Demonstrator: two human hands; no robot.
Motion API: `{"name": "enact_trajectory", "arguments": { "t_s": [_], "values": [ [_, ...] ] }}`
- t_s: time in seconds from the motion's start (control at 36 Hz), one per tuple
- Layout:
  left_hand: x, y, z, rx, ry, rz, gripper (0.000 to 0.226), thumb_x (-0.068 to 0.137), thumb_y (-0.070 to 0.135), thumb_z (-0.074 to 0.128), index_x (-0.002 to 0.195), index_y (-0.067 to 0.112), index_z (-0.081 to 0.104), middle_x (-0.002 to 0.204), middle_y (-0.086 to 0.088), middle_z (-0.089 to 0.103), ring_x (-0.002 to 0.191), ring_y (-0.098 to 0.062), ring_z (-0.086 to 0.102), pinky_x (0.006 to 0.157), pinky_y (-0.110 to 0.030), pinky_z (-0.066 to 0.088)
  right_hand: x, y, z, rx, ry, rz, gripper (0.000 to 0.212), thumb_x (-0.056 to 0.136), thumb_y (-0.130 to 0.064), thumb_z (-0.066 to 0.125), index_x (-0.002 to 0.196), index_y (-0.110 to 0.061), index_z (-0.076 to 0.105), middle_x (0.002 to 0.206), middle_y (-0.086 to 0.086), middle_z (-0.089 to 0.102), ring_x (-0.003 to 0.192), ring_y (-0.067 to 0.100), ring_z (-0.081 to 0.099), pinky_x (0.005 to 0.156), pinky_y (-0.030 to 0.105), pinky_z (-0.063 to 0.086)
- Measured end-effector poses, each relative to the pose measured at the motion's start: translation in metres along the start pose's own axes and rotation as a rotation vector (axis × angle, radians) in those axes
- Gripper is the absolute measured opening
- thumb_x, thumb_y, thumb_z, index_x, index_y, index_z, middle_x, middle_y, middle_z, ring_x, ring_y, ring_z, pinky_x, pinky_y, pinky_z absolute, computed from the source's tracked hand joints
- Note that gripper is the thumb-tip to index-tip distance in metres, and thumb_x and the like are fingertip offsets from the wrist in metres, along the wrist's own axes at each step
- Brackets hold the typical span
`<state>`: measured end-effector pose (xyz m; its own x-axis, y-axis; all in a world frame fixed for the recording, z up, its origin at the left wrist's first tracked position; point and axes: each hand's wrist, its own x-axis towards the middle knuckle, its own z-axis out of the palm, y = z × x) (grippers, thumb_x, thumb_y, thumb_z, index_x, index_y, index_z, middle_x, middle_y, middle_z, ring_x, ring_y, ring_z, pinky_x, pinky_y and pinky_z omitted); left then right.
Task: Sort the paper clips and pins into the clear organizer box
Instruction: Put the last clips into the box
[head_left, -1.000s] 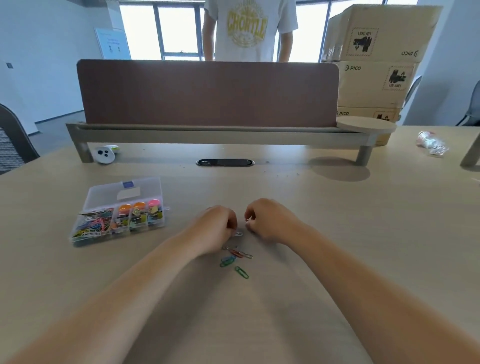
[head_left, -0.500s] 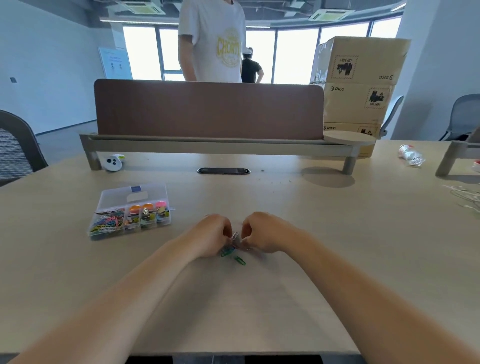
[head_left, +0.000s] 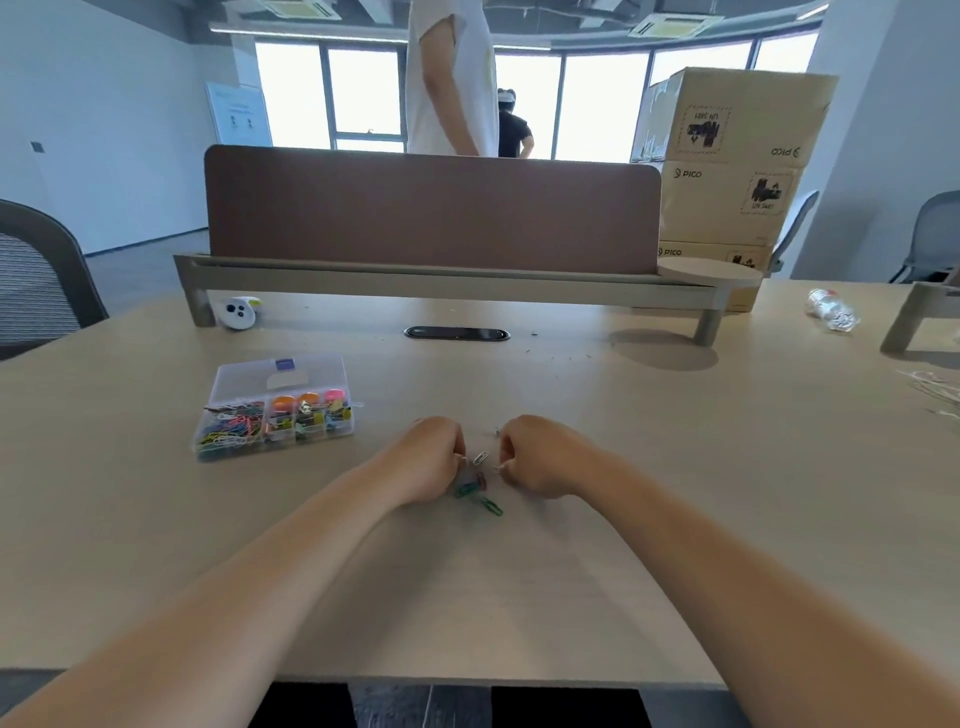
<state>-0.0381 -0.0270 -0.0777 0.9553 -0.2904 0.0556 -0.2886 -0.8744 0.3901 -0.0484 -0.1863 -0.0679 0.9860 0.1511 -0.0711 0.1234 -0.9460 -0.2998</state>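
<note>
My left hand (head_left: 431, 460) and right hand (head_left: 540, 457) rest on the table with fingers curled, a small gap between them. In the gap a silver paper clip (head_left: 480, 458) sits at my left fingertips, which seem to pinch its end. My right fingertips pinch a small silver piece (head_left: 496, 469), too small to identify. Just below lie a red clip (head_left: 481, 479) and two green clips (head_left: 466, 490) (head_left: 491, 505). The clear organizer box (head_left: 228, 451) stands to the left with its lid open, holding coloured paper clips and pins in separate compartments.
A brown desk divider (head_left: 431, 208) on a low shelf crosses the back of the table. A white device (head_left: 238, 313) lies at its left foot, and a crumpled bottle (head_left: 831, 309) at far right. Cardboard boxes (head_left: 727, 156) are stacked behind; a person stands beyond the divider.
My hands met over the clips half a second ago and have now drawn slightly apart, exposing the silver clip between them. The camera has tilted up.
</note>
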Motion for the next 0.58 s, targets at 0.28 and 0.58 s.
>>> {"name": "enact_trajectory", "arguments": {
  "t_s": [0.28, 0.58],
  "values": [
    [-0.016, 0.003, -0.008, -0.007, -0.009, 0.049, 0.016, 0.087, 0.01, 0.056, 0.091, 0.016, 0.071, 0.102, -0.009, 0.067, 0.094, -0.025, 0.06, 0.076, -0.028, 0.048, -0.003, -0.018, 0.005, 0.083, 0.027, 0.036, 0.025, 0.082, -0.024, 0.07, 0.073, -0.001, 0.067, 0.071, 0.018, 0.063, 0.063, 0.025, 0.048, 0.056, 0.029, 0.038],
    [-0.017, 0.005, 0.001, -0.003, -0.065, 0.012, 0.017, 0.088, 0.017, 0.063, 0.101, 0.009, 0.071, 0.105, -0.016, 0.067, 0.102, -0.03, 0.059, 0.078, -0.025, 0.044, 0.001, -0.032, 0.002, -0.117, -0.073, 0.114, 0.037, 0.086, -0.025, 0.068, 0.059, -0.008, 0.048, 0.059, 0.009, 0.043, 0.067, 0.028, 0.045, 0.056, 0.03, 0.037]
  ]
}}
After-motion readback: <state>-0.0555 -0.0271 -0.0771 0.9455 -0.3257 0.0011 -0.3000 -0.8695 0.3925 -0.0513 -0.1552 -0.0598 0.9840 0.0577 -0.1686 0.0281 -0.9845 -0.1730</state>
